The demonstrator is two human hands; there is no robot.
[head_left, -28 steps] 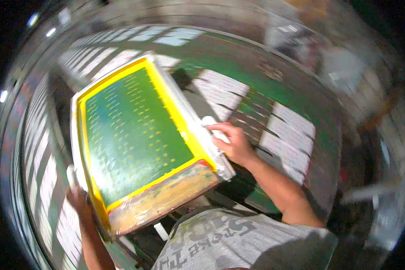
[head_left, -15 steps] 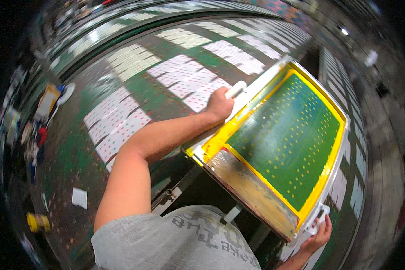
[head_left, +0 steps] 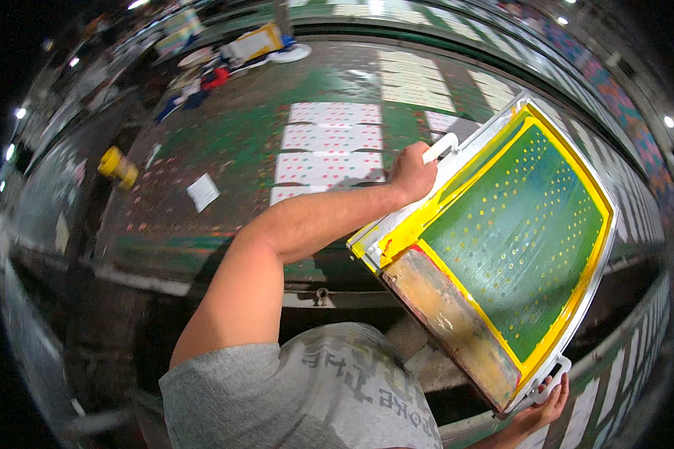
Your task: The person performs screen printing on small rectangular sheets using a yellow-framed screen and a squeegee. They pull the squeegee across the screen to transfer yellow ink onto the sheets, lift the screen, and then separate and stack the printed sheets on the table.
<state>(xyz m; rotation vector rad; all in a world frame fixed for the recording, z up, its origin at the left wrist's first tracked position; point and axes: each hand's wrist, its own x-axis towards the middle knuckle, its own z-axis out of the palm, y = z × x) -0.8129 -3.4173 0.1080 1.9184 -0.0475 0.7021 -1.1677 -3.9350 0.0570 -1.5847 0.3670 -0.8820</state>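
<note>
A screen-printing frame (head_left: pixel 513 232) with green mesh, rows of small dots and thick yellow ink along its border is held slanted at my right front. A stained wooden strip (head_left: pixel 445 318) spans its near end. My left hand (head_left: pixel 414 173) grips the white handle (head_left: pixel 442 147) on the upper left side, arm stretched across in front of my grey shirt. Low at the right, my right hand (head_left: pixel 550 404) has its fingers curled on the other white handle (head_left: pixel 560 372). Sheets with red dots (head_left: pixel 328 138) lie on the green table (head_left: pixel 217 135) just left of my left hand.
A yellow container (head_left: pixel 118 166) lies on the table's left part near a small white paper (head_left: pixel 203 192). A pile of assorted items (head_left: pixel 247 49) sits at the far edge. Rails and racks curve around both sides, with a dark gap below the frame.
My view has swung round from another stretch of the table. The frame has shifted from left of centre to the right of my view, with both hands still gripping its handles.
</note>
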